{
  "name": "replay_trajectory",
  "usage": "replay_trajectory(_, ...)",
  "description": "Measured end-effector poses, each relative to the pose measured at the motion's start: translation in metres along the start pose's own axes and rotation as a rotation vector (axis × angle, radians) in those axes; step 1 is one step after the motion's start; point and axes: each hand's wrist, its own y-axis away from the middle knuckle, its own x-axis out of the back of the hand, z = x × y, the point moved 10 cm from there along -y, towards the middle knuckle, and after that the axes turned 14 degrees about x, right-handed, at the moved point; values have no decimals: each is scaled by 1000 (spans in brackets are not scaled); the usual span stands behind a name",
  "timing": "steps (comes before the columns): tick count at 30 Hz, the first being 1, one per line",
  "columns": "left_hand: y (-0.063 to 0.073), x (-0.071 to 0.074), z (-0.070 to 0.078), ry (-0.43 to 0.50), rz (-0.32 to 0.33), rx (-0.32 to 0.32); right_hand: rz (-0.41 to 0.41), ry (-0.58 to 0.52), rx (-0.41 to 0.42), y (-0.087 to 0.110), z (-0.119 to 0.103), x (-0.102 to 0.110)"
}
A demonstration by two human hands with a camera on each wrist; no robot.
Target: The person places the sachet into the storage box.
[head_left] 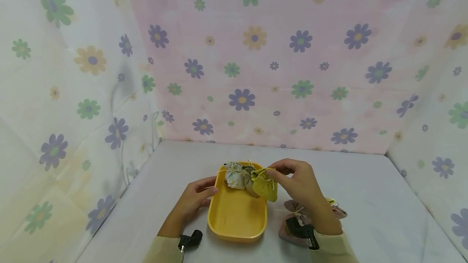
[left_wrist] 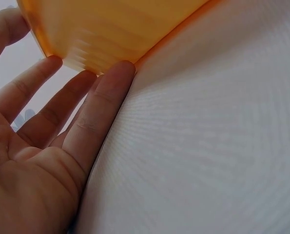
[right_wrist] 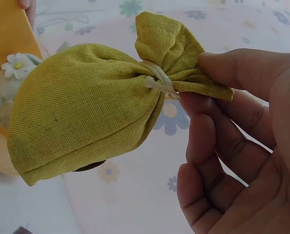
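My right hand (head_left: 297, 182) pinches the gathered neck of a yellow-green drawstring pouch (head_left: 266, 188) between thumb and forefinger. In the right wrist view the full pouch (right_wrist: 81, 107) hangs sideways from the fingertips, its pale cord tied round the neck. It overlaps the right rim of a yellow tray (head_left: 237, 218) in the head view. At the tray's far end sit a pale pouch (head_left: 235, 177) with a white flower and a brownish pouch (head_left: 248, 180), partly hidden. My left hand (head_left: 193, 200) rests against the tray's left side, its extended fingers (left_wrist: 106, 97) touching the outer wall.
Dusty-pink pouches (head_left: 287, 232) lie on the white table (head_left: 380, 206) right of the tray, partly hidden under my right forearm. Flowered cloth (head_left: 270, 60) closes off the back and both sides. Each wrist carries a small black camera (head_left: 191, 238).
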Motion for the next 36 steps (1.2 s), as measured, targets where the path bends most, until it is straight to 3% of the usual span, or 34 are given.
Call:
replay_trajectory(4, 1, 1, -1, -4, 11, 3, -7, -11, -19, -2, -1, -8)
replay_trajectory(12, 2, 1, 0, -9, 11, -3, -27, -17, 22, -4, -8, -26)
replay_trajectory(18, 2, -1, 0, 10, 9, -5, -63, -113, -17, -8, -6, -43)
replay_trajectory(27, 1, -3, -1, -9, 19, 13, -102, -99, 87, -20, -18, -58)
replay_trajectory(36, 0, -1, 0, -16, 15, -1, -152, -109, 69, -26, -17, -77)
